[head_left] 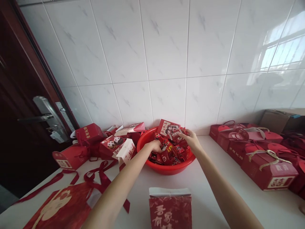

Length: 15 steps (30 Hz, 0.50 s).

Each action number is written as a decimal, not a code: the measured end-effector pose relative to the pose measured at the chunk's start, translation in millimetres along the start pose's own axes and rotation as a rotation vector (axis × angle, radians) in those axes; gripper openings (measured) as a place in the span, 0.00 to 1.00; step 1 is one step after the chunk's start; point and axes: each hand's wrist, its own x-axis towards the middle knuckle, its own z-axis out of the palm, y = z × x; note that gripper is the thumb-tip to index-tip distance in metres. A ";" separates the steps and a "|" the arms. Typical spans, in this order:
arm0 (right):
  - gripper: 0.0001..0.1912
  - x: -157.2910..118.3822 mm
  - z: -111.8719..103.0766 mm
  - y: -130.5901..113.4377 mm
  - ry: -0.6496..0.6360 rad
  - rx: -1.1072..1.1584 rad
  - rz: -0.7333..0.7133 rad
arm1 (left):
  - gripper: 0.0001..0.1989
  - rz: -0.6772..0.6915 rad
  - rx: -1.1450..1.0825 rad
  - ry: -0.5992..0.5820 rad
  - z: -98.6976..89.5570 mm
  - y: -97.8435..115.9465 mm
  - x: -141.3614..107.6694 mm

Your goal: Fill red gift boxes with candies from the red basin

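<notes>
A red plastic basin stands against the tiled wall, filled with red-wrapped candies. Over its right rim reaches my right hand, closed on the edge of a red printed packet. My left hand is down among the wrapped pieces at the basin's left side, its fingers curled and partly hidden, so what they hold does not show. Behind the packet, a red box with cartoon figures leans at the back rim. In front of me stands an open-topped red paper box with gold characters.
Red gift boxes with cords stand in rows on the right. More red boxes and a white-flapped box crowd the left. Dark red ribbon and a red printed bag lie nearer. A door borders the left.
</notes>
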 end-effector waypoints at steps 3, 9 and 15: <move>0.21 -0.1 0.8 -1.5 0.012 0.004 0.003 | 0.12 -0.009 0.030 -0.007 -0.9 2.5 -1.3; 0.21 -0.1 1.6 -2.1 0.011 -0.003 -0.020 | 0.10 -0.025 0.091 -0.053 -4.6 2.0 -0.9; 0.21 1.8 1.0 1.5 0.001 -0.011 -0.033 | 0.06 -0.005 0.087 -0.078 -4.1 -3.1 5.3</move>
